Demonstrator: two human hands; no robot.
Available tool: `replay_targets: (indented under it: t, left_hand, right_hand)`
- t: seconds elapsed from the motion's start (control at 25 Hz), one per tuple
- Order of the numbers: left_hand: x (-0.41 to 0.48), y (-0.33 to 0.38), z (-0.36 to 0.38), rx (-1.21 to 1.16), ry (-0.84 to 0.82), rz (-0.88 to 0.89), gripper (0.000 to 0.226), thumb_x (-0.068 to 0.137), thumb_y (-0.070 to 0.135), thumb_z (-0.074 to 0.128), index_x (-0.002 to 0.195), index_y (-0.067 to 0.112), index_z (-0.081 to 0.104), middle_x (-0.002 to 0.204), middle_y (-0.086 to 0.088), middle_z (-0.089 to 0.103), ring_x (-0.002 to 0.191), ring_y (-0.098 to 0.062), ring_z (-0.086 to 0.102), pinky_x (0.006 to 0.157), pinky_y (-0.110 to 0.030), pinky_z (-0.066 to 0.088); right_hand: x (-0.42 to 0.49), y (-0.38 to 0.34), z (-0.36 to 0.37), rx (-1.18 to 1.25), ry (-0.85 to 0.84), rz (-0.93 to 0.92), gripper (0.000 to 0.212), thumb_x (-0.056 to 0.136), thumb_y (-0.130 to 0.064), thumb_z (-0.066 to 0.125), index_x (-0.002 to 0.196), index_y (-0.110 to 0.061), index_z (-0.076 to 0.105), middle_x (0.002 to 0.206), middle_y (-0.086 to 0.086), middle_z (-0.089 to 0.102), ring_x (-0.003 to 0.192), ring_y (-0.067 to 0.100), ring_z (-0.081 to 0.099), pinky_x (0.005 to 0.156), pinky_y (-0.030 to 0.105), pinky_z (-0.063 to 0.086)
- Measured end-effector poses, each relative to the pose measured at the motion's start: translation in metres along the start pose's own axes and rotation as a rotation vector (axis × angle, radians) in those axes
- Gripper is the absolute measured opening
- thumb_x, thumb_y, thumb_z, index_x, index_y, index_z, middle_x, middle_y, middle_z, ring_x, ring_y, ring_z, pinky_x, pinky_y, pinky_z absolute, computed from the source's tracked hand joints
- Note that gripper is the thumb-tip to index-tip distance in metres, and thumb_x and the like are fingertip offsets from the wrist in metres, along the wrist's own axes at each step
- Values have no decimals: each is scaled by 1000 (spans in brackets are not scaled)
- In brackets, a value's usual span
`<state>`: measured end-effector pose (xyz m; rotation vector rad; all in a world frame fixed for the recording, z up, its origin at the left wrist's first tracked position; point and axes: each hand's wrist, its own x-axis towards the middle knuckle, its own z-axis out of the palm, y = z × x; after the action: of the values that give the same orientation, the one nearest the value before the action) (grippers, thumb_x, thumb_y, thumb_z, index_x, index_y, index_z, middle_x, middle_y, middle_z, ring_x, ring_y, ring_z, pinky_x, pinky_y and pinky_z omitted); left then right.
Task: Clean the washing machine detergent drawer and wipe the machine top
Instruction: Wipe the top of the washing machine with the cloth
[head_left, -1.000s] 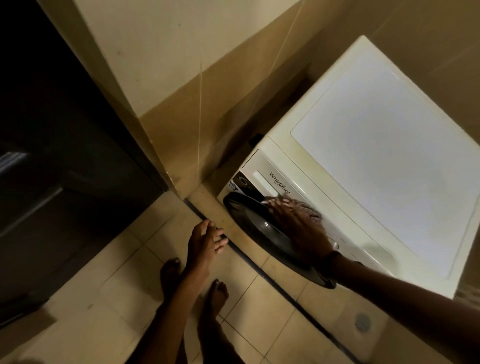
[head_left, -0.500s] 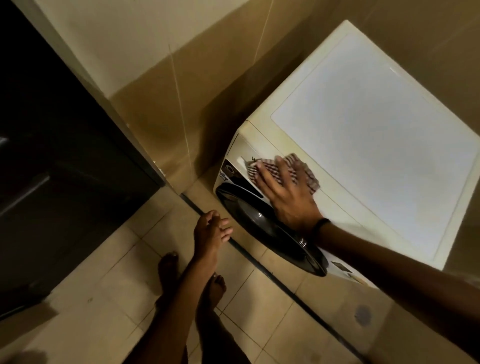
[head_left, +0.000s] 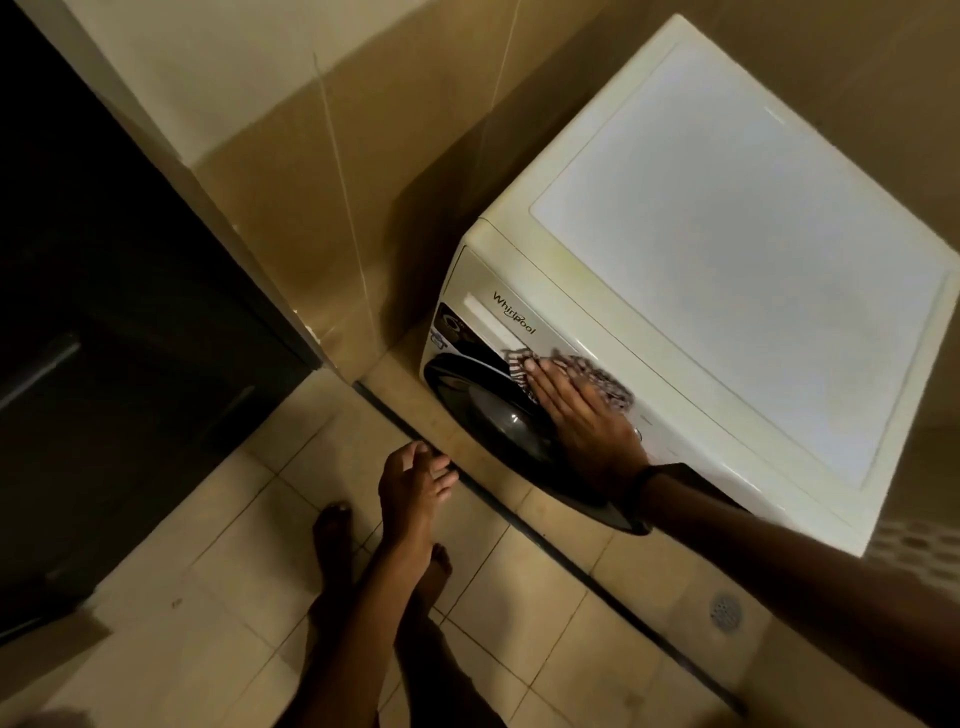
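Head view looks down on a white front-loading washing machine (head_left: 691, 395) standing in a corner against beige tiled walls (head_left: 363, 156). The right hand (head_left: 587, 421) lies flat on the machine's front panel, fingers straight and together, and presses a checked cloth (head_left: 602, 382) against it; the cloth shows past the fingertips and along the upper edge of the hand, just right of the Whirlpool logo (head_left: 514, 313). A dark band (head_left: 641, 483) circles that wrist. The detergent drawer (head_left: 485, 304) sits closed at the upper left corner of the front, left of the cloth and apart from it, with a dark control panel (head_left: 457, 327) just below. Below the hand is the round dark door (head_left: 493, 410), partly covered by the palm and forearm. The machine top (head_left: 727, 234) is a pale, bare panel with a cream rim, and neither hand touches it. The left hand (head_left: 415, 488) hangs in the air over the floor, near the lower left edge of the door, fingers loosely spread and relaxed, holding nothing. Under it, 2 bare feet (head_left: 332, 530) stand on the beige floor tiles (head_left: 234, 571). A round floor drain (head_left: 724, 612) lies in the floor at the right, in front of the machine. A tall dark cabinet (head_left: 104, 364) fills the left side.
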<state>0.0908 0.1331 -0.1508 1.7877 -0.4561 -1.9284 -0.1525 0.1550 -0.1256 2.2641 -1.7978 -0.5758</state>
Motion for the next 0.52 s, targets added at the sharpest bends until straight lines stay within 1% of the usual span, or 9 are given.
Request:
replay_targets:
  t: [0.08, 0.16, 0.2, 0.28, 0.32, 0.4, 0.44, 0.48, 0.52]
  left_hand:
    - [1, -6, -1, 25, -4, 19, 37, 108, 11, 46, 144, 8, 46, 132, -19, 63, 95, -17, 70, 75, -24, 55]
    - [1, -11, 3, 54, -14, 24, 37, 108, 11, 45, 145, 8, 45, 132, -19, 63, 95, -17, 70, 75, -24, 55]
    - [1, -13, 5, 63, -24, 28, 37, 108, 12, 45, 145, 8, 45, 132, -18, 64, 95, -17, 70, 75, -25, 55]
    - [-3, -17, 9, 65, -43, 27, 38, 109, 14, 45, 146, 9, 45, 131, -17, 64, 97, -19, 70, 76, -26, 55]
    - [-6, -18, 9, 66, -44, 25, 38, 109, 15, 46, 147, 10, 44, 131, -16, 64, 99, -20, 71, 78, -27, 55]
    - [-9, -16, 5, 62, -55, 19, 38, 109, 18, 46, 147, 11, 44, 131, -16, 64, 101, -20, 71, 79, -27, 56]
    - [-9, -17, 3, 55, -64, 14, 38, 109, 18, 46, 146, 12, 45, 131, -16, 64, 101, -20, 70, 79, -27, 56]
    - [-8, -18, 1, 48, -66, 10, 37, 109, 18, 46, 145, 12, 45, 132, -17, 64, 102, -20, 70, 79, -26, 56]
    - [-6, -19, 0, 47, -56, 9, 37, 109, 19, 46, 145, 11, 45, 132, -17, 64, 103, -21, 70, 80, -26, 56]
  right_hand:
    - [14, -1, -15, 19, 88, 73, 65, 104, -39, 9, 158, -3, -1, 166, 18, 1, 154, 32, 2, 125, 48, 5]
    - [68, -13, -25, -68, 162, 144, 70, 99, -34, 18, 157, -2, -5, 165, 20, -8, 154, 33, -5, 124, 50, -2]
    - [90, -25, -25, -102, 165, 147, 75, 99, -35, 25, 155, 1, -8, 163, 23, -13, 153, 35, -10, 124, 51, -3]
    - [100, -34, -12, -111, 36, 144, 86, 100, -43, 39, 154, 3, -11, 161, 26, -19, 150, 37, -18, 125, 50, 4]
    - [85, -33, -1, -96, 6, 152, 86, 101, -45, 41, 156, -1, -9, 163, 23, -18, 151, 35, -17, 125, 48, 8]
    - [30, -23, 7, -49, 31, 144, 78, 103, -42, 40, 158, -5, -1, 166, 18, -7, 154, 31, -8, 125, 48, 3]
    - [7, -12, 4, -13, 82, 110, 76, 103, -42, 41, 159, -8, 3, 167, 16, -1, 154, 31, -4, 125, 50, -2]
    - [-2, 0, -4, 17, 118, 135, 74, 102, -44, 42, 160, -13, 7, 167, 13, 3, 154, 32, 0, 123, 55, -5]
    - [2, 7, -15, 79, 154, 225, 71, 101, -46, 41, 160, -19, 12, 168, 10, 5, 154, 36, 3, 121, 62, -4]
